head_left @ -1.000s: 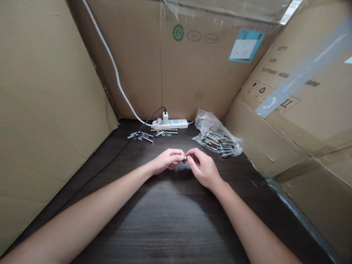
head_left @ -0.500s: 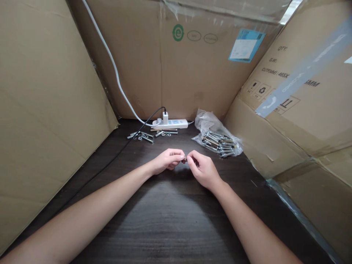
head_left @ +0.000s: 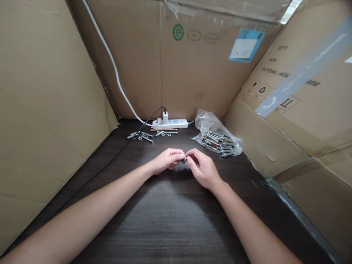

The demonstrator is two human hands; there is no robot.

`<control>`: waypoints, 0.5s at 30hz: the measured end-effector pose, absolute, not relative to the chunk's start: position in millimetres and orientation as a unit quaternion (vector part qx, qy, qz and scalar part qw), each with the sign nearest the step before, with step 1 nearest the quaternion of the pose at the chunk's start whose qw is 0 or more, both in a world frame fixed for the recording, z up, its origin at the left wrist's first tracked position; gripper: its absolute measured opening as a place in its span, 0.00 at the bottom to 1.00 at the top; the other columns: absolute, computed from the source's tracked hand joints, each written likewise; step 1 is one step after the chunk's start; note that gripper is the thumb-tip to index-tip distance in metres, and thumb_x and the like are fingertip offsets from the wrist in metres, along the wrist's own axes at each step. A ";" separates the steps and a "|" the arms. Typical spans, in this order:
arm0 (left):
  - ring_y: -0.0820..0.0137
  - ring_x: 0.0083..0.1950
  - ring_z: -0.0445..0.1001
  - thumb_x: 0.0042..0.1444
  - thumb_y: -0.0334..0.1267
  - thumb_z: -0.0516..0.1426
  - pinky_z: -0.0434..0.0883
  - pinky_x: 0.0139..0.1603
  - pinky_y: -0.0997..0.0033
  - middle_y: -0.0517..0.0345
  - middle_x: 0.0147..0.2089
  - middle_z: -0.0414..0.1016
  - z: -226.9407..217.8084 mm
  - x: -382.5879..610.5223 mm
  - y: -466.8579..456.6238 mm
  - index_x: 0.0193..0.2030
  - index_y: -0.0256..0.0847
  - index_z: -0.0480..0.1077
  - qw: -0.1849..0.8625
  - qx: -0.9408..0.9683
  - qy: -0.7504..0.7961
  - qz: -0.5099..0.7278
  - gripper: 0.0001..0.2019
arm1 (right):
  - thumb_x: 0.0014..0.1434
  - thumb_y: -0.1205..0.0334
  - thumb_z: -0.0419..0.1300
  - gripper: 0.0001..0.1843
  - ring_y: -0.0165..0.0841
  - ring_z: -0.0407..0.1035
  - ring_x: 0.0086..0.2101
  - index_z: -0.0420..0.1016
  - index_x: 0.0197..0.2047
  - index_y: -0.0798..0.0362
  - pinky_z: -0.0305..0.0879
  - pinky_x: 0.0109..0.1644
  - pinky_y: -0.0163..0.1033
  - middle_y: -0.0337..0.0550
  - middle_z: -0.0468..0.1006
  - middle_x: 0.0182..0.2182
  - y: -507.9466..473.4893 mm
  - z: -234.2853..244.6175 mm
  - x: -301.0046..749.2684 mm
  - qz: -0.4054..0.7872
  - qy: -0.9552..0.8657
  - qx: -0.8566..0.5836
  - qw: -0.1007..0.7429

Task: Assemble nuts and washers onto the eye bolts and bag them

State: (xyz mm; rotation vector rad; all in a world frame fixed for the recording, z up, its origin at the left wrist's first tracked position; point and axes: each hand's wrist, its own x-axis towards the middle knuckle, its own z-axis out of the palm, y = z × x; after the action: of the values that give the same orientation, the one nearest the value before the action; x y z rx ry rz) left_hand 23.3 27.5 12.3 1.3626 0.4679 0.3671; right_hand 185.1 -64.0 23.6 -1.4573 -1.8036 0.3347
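Between both hands (head_left: 187, 163), a small metal part (head_left: 185, 158).

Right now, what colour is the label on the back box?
The label is light blue with a white middle; the head view shows it.

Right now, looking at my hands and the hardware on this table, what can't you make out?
All in the head view:
Small metal part, pinched between left hand and right hand: the hands cover most of it; too small to identify.
Bag of bolts: crinkled plastic hides the count.
Loose bolts and washers near the power strip: too small to count.
Blue label: print too small to read.
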 end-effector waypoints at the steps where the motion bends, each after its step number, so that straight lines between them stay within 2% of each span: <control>1: 0.81 0.20 0.40 0.55 0.50 0.56 0.41 0.21 0.78 0.71 0.19 0.43 12.4 23.3 27.3 0.31 0.37 0.63 0.736 0.620 0.215 0.168 0.16 | 0.63 0.61 0.50 0.08 0.30 0.67 0.28 0.70 0.38 0.51 0.63 0.35 0.34 0.40 0.75 0.30 -64.1 23.5 184.9 0.133 -0.711 -0.570 0.390; 15: 0.81 0.20 0.39 0.54 0.46 0.58 0.40 0.21 0.78 0.72 0.19 0.43 11.4 22.2 28.3 0.32 0.37 0.64 0.752 0.610 0.190 0.164 0.13 | 0.64 0.62 0.48 0.10 0.30 0.65 0.28 0.68 0.33 0.51 0.59 0.34 0.34 0.40 0.73 0.28 -63.4 24.1 184.7 0.112 -0.726 -0.565 0.375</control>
State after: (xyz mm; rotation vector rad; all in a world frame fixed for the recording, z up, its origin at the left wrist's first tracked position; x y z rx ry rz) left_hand 22.2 28.3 11.4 1.3315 0.4155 0.3576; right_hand 184.7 -63.4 24.1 -1.4467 -1.8582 0.2878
